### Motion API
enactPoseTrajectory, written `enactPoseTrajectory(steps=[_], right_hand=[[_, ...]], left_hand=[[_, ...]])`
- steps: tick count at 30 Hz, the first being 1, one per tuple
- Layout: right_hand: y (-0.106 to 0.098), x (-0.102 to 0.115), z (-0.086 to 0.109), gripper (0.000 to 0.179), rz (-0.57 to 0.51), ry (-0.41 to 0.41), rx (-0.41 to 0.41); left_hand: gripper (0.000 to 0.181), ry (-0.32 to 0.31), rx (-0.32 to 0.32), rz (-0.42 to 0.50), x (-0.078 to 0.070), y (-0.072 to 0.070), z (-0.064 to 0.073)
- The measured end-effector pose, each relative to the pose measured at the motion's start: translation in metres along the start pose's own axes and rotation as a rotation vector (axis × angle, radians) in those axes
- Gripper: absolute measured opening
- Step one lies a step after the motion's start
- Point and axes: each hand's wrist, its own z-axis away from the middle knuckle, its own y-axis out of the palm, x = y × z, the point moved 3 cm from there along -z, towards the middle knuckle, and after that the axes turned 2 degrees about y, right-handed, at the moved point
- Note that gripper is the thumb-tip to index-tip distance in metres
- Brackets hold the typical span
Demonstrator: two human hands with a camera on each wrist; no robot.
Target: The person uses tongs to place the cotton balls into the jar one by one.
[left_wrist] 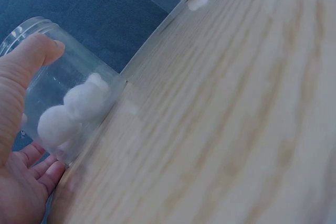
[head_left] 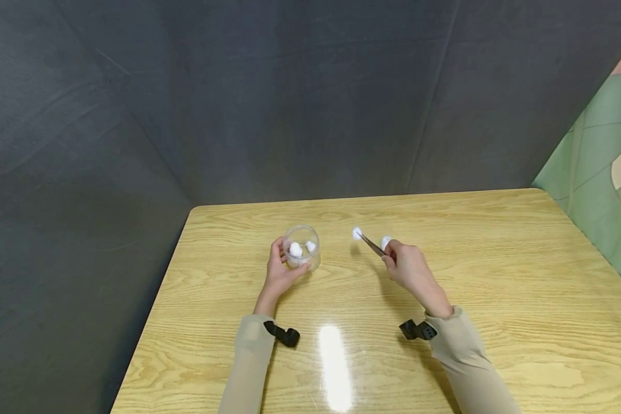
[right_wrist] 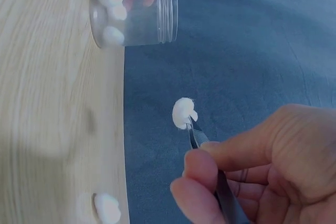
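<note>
My left hand (head_left: 280,275) holds a clear plastic jar (left_wrist: 79,51) upright on the table, thumb on the near side and fingers around the far side. Several white cotton balls (left_wrist: 59,125) lie inside the jar, which has no lid on. Between thumb and fingers, my right hand (right_wrist: 294,166) pinches metal tweezers (right_wrist: 227,195). Their tips grip one cotton ball (right_wrist: 184,113), held above the table to the right of the jar. Another cotton ball (right_wrist: 107,208) rests on the table, partly behind my right hand in the head view.
The wood-grain table (head_left: 207,345) has a dark cloth partition (head_left: 310,103) along its back and left side. A green patterned surface (head_left: 595,155) stands at the right. Each sleeve carries a black wrist camera strap (head_left: 418,330).
</note>
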Motion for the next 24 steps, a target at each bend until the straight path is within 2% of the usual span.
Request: enactPoseTrajectory(steps=[6, 13, 20, 24], right_hand=[[0.002, 0.005, -0.003, 0.016, -0.001, -0.031, -0.018], [0.002, 0.011, -0.003, 0.014, -0.021, -0.019, -0.002], [0.005, 0.016, -0.004, 0.013, -0.026, -0.028, 0.008], [0.007, 0.019, -0.005, 0.013, -0.03, -0.039, 0.008]], left_hand=[[0.083, -0.003, 0.008, 0.014, -0.003, 0.0, 0.001], [0.078, 0.007, 0.02, 0.001, -0.039, -0.003, 0.012], [0.083, 0.003, -0.007, 0.009, 0.001, 0.001, 0.0], [0.083, -0.004, -0.009, 0.006, 0.0, 0.001, 0.0]])
